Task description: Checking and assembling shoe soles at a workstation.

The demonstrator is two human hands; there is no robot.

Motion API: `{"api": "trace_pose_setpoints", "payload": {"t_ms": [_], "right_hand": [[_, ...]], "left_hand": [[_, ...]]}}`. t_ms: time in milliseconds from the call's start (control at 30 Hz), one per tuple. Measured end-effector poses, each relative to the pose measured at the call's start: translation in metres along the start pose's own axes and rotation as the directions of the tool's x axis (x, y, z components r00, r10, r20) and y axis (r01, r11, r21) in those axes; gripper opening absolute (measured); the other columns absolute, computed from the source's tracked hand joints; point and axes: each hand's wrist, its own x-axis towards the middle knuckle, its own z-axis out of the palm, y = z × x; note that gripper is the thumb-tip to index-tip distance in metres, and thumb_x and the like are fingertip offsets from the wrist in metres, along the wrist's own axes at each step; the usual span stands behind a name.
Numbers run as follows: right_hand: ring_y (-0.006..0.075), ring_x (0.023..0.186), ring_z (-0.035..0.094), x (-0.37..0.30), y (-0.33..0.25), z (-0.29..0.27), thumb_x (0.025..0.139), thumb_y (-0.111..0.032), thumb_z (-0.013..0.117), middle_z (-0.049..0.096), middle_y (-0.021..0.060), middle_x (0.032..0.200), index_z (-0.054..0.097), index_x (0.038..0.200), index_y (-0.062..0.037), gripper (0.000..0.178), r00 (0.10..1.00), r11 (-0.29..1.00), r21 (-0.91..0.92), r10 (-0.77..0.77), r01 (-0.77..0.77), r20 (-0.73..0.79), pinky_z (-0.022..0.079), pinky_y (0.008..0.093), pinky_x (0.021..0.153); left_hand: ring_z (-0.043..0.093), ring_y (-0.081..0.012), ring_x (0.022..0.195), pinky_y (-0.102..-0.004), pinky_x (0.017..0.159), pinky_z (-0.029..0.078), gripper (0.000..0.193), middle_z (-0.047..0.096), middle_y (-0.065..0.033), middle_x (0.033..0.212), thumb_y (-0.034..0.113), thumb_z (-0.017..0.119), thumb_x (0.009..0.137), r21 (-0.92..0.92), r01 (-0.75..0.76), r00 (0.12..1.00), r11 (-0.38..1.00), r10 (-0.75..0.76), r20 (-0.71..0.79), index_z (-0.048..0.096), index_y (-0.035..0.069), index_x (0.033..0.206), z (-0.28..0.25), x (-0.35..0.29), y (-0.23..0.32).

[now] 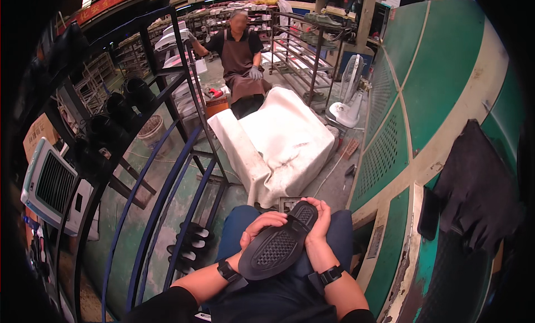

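Observation:
Over my lap, both hands hold a black shoe sole (276,249), its treaded underside facing up. The rounded toe end lies nearer to me at the left, and the heel points away to the right. My left hand (264,225) grips its left edge, with the fingers lying over the middle part. Around the heel end curls my right hand (319,221), thumb and fingers along the edge. Whether an upper is joined beneath the sole is hidden. Each wrist wears a black strap.
Ahead stands a block draped in white cloth (290,133); beyond it sits a person in a brown apron (241,58). Metal racks (192,139) with black shoes are at my left. On my right are a green machine (384,150), a dark glove (473,183) and a white fan (345,108).

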Motion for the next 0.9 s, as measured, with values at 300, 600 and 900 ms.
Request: {"api": "trace_pose_setpoints", "payload": {"t_ms": [300, 600, 900], "right_hand": [[0.0163, 0.085, 0.064, 0.058, 0.07, -0.105, 0.1, -0.032, 0.043, 0.066, 0.0088, 0.097, 0.063, 0.111, 0.0006, 0.04, 0.95, 0.802, -0.51, -0.243, 0.31, 0.195, 0.053, 0.0272, 0.079], [0.0216, 0.102, 0.066, 0.014, 0.009, -0.116, 0.099, -0.03, 0.051, 0.068, 0.0106, 0.113, 0.064, 0.12, -0.0028, 0.036, 0.821, 0.795, -0.299, 0.568, -0.527, 0.064, 0.052, 0.0351, 0.091], [0.0324, 0.088, 0.069, -0.079, -0.011, 0.0, 0.088, -0.04, 0.069, 0.064, 0.023, 0.109, 0.051, 0.128, 0.0039, 0.063, 0.679, 0.875, -0.155, 0.458, -0.459, 0.574, 0.06, 0.0404, 0.069]], "left_hand": [[0.061, -0.026, 0.116, -0.0415, 0.098, 0.051, 0.062, 0.05, -0.0142, 0.14, 0.04, 0.051, 0.1, -0.805, 0.551, 0.201, -0.221, -0.901, 0.385, 0.03, 0.006, 0.148, -0.012, -0.083, 0.055], [0.046, -0.0312, 0.132, -0.0474, 0.109, 0.041, 0.098, 0.043, -0.0158, 0.145, 0.029, 0.077, 0.073, -0.776, 0.625, 0.484, 0.091, -0.824, 0.294, 0.024, 0.014, 0.153, -0.011, -0.057, 0.1], [0.06, -0.0423, 0.113, -0.05, 0.091, 0.056, 0.114, 0.029, -0.0272, 0.15, 0.045, 0.083, 0.068, -0.726, 0.33, 0.841, 0.603, -0.538, -0.064, 0.021, -0.006, 0.149, -0.055, -0.015, 0.135]]}}
